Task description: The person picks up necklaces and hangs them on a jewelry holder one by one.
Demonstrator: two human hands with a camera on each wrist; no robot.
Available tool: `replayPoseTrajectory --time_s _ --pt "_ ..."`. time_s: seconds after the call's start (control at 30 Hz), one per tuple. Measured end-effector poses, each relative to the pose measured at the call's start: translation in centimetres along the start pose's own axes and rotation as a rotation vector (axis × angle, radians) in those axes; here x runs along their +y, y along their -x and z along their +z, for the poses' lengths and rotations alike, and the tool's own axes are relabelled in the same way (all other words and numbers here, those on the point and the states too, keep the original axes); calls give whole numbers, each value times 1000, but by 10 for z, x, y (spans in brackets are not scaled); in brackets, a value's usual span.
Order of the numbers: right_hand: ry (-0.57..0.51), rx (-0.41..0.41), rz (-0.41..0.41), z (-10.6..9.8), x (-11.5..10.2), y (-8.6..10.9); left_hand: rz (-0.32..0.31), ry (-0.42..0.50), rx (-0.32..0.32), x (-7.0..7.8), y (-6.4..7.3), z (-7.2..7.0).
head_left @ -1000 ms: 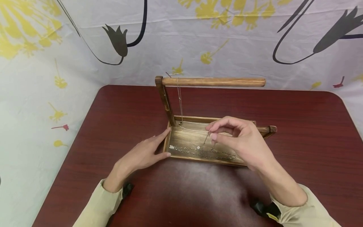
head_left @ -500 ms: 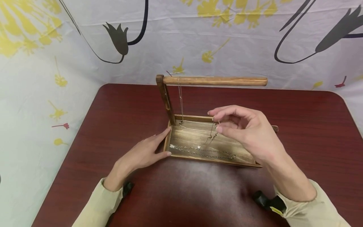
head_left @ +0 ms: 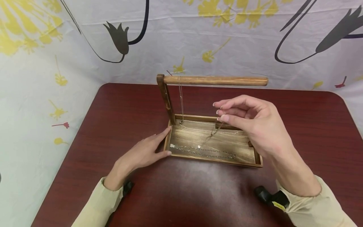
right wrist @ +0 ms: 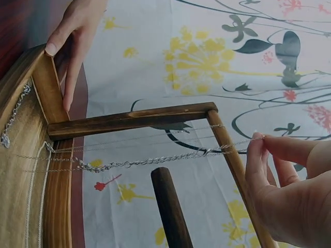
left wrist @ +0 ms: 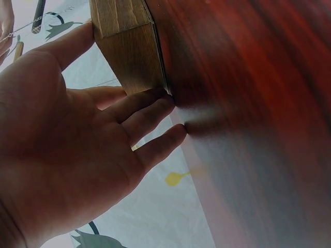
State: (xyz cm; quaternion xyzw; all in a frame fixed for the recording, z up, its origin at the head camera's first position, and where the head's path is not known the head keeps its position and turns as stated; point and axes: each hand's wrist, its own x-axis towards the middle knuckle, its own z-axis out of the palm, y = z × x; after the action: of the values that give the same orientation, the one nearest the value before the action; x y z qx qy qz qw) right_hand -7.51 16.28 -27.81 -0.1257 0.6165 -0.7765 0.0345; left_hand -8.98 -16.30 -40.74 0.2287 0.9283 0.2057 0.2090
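Note:
In the head view, my right hand [head_left: 255,126] pinches a thin necklace [head_left: 210,136] between thumb and fingertips, and its chain hangs down over the wooden tray [head_left: 210,161]. The right wrist view shows this necklace [right wrist: 145,163] stretched from the fingertips toward the tray, partly twisted or bunched. My left hand [head_left: 147,153] rests against the tray's left end with fingers extended; in the left wrist view its fingers touch the wooden end wall [left wrist: 129,62]. A chunkier chain necklace [head_left: 210,156] and a thin silver chain [head_left: 195,128] lie in the tray.
A wooden post [head_left: 165,101] rises at the tray's back left and carries a horizontal bar [head_left: 215,81], free at its right end. Another necklace [head_left: 181,97] hangs near the post. A shorter dark wooden rod [right wrist: 170,206] stands below the bar. The tray sits on a red-brown table [head_left: 127,110].
My right hand has risen and moved right and away from me, lifting the pinched necklace higher above the tray. My left hand has stayed at the tray's left end.

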Motion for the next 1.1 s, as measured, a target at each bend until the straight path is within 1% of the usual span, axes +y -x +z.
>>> replayPoseTrajectory --time_s 0.13,0.27,0.5,0.7,0.93,1.1 --pt "-81 -10 -15 -2 -3 -3 0 2 -2 0 0 0" --pt "-117 -2 -24 -4 -5 -6 -6 3 0 0 1 0" --pt "-101 34 -19 -7 -10 -10 -12 8 2 0 1 1" --pt "-95 24 -21 -6 -16 -12 -12 10 0 0 1 1" --pt "-33 12 -5 -2 -22 -14 -9 9 1 -1 0 1" --pt "-42 -11 -14 1 -26 -17 -10 8 2 -1 0 1"
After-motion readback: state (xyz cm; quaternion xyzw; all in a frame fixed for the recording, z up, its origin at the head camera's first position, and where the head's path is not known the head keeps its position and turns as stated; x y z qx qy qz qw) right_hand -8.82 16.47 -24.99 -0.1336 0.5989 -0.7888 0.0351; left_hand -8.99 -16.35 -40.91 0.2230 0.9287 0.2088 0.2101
